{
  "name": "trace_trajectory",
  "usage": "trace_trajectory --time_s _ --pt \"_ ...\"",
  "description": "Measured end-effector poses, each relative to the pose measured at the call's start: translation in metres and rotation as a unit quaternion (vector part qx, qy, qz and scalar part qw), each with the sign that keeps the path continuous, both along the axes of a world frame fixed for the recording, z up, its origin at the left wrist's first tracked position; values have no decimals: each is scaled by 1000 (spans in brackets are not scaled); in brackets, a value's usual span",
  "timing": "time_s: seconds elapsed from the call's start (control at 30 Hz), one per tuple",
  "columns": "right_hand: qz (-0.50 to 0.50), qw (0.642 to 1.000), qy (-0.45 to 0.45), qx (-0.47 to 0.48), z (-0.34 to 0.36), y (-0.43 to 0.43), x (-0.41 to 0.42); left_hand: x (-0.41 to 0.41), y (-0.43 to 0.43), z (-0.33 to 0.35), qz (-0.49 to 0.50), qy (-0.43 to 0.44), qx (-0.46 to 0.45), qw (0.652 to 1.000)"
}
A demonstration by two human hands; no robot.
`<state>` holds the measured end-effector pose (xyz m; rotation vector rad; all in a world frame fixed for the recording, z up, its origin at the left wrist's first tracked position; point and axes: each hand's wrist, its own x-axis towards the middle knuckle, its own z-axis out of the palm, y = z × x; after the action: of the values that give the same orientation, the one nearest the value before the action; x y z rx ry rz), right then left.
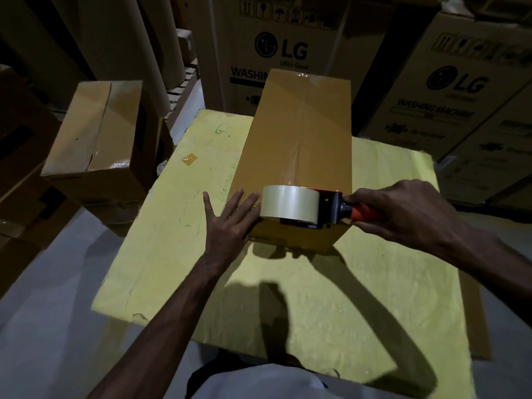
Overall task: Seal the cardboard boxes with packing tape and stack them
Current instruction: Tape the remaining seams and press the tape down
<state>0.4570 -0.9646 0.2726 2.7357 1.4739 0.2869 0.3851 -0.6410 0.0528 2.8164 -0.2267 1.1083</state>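
Observation:
A long brown cardboard box lies on the yellow table top, with a glossy strip of clear tape running down its top seam. My right hand grips the orange handle of a tape dispenser, whose pale tape roll sits at the box's near end. My left hand rests flat with fingers spread against the box's near left corner. A second taped box sits on other cartons to the left.
Large LG washing machine cartons stand behind and to the right of the table. Tall cardboard rolls lean at the back left. A scrap of tape sticks to the table. Dark cartons crowd the left side.

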Motion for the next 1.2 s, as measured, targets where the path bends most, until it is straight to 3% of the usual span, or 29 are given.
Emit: trace_trajectory --time_s 0.33,0.6,0.7,0.8,1.2 --pt "-40 999 -1 10 11 -59 0 -2 -1 -5 23 5 -2 1000" --pt "-81 996 14 17 12 -67 -1 -6 -40 7 75 80 -8 994" --pt "-91 996 13 14 13 -68 -1 0 -81 9 10 93 0 996" --pt "-108 994 20 11 15 -71 -1 7 -111 9 -20 108 -74 991" --pt "-104 994 32 19 11 -70 -2 18 -80 -9 7 11 21 1000"
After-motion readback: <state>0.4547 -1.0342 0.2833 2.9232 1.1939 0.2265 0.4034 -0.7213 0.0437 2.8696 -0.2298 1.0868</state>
